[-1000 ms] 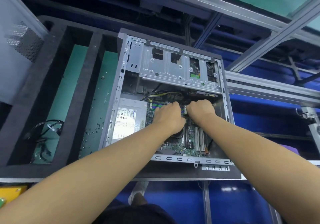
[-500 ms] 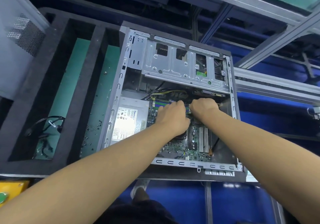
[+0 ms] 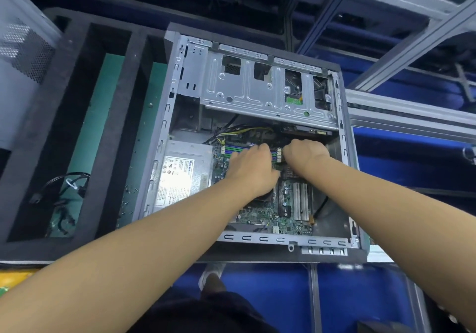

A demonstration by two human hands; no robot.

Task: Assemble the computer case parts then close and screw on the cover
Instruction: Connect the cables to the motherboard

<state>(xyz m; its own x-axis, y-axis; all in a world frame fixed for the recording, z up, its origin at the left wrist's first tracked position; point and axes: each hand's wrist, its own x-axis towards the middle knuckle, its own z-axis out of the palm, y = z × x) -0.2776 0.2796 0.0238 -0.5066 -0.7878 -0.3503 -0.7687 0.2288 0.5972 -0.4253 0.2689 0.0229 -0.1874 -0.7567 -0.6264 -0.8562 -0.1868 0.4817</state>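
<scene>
Foam tray (image 3: 121, 126) holds the case (image 3: 257, 95); left hand (image 3: 251, 169) and right hand (image 3: 305, 153) sit close together on the motherboard (image 3: 260, 214), and their grips cannot be told.

computer case (image 3: 257, 238) lying in foam tray (image 3: 113, 152), power supply (image 3: 180, 175) inside at left, cables (image 3: 61, 193) in leftmost compartment

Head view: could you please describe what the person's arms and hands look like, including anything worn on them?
Both are bare. The left hand and right hand wear no gloves, and no watch or wrist strap shows. The left forearm and right forearm are uncovered to the frame's edge; no sleeve is visible.
</scene>
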